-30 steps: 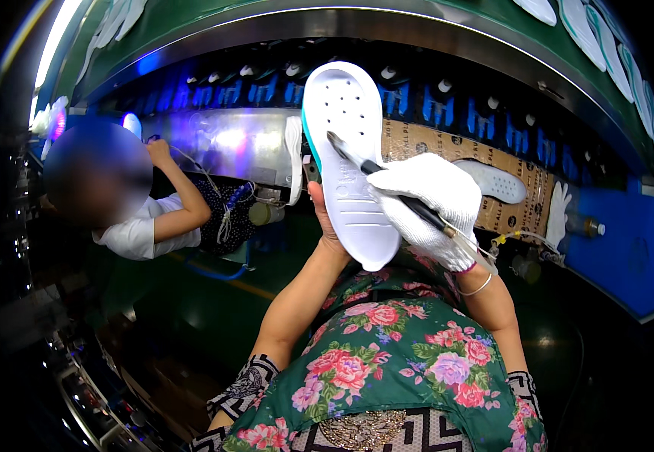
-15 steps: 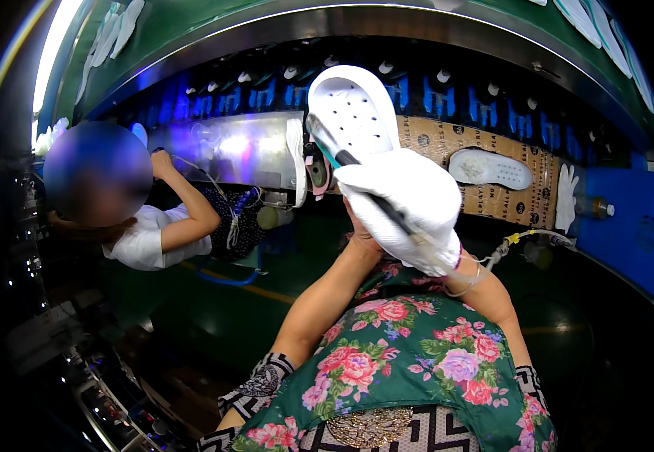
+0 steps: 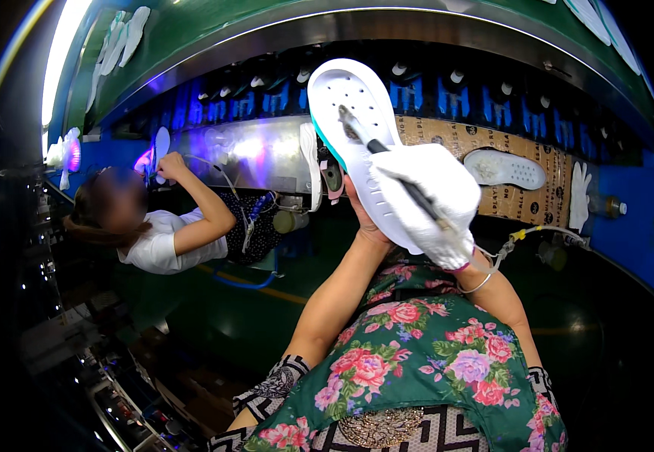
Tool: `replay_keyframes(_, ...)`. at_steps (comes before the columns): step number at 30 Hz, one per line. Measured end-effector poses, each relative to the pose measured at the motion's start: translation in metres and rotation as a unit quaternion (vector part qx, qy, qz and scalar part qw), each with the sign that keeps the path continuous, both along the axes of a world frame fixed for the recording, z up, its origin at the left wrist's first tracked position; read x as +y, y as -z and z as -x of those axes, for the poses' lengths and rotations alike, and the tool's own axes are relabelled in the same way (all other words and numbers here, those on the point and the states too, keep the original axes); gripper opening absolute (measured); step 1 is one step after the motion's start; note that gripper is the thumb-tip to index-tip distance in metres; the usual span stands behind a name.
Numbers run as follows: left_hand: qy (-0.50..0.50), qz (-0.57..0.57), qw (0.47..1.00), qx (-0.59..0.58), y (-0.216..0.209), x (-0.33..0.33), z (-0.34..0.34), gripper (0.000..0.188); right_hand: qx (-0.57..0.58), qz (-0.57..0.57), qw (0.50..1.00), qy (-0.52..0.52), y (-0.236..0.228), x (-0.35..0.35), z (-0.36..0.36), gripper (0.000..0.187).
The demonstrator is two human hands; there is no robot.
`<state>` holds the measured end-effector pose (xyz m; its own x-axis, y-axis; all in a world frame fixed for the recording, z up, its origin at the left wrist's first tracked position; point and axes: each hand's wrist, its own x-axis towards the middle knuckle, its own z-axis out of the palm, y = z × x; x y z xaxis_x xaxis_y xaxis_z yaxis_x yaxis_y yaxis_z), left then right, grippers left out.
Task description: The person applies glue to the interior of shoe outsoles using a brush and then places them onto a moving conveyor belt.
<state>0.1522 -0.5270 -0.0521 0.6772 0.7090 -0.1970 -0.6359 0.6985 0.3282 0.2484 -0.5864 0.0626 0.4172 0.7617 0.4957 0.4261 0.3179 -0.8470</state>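
A white shoe sole [image 3: 357, 157] with small holes in its front part and a teal edge is held up, tilted, before me. My left hand [image 3: 370, 222], bare, grips its side from beneath; most of the fingers are hidden behind it. My right hand [image 3: 440, 200], in a white knitted glove, is closed on a black-handled brush [image 3: 376, 146]. The brush tip rests on or just over the sole's inner face near the holes. From the brush's rear end a clear hose [image 3: 502, 255] runs off to the right.
Another pale sole [image 3: 504, 169] lies on printed cardboard [image 3: 447, 135]. A white glove [image 3: 579, 196] and a bottle [image 3: 611, 206] are to its right. A white sole on edge [image 3: 311, 162] stands by a metal plate [image 3: 266, 154]. Blue fixtures [image 3: 453, 96] line the back. A co-worker [image 3: 161, 241] sits left.
The brush has moved from the sole's left rim onto its inner face among the holes. My right hand has shifted slightly right and down, uncovering more of the sole.
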Motion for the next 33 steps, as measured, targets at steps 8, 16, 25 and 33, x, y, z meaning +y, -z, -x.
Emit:
replay_keyframes(8,-0.004,-0.026,1.0,-0.01,-0.015,0.019,0.0,0.111,0.052,0.004,0.997,-0.048,0.013,0.004,-0.005,0.031)
replay_keyframes(16,0.0,-0.022,0.991,-0.135,-0.031,0.032,-0.008,0.104,0.02,0.013,0.998,-0.064,0.022,0.001,-0.006,0.037)
replay_keyframes(25,0.108,-0.076,0.976,-0.173,-0.022,0.06,0.003,0.104,0.028,0.028,0.978,-0.203,0.031,0.0,-0.006,0.03)
replay_keyframes(33,0.22,-0.044,0.946,-0.235,-0.024,0.076,0.012,0.113,-0.105,0.03,0.97,-0.216,0.021,-0.01,-0.014,0.034)
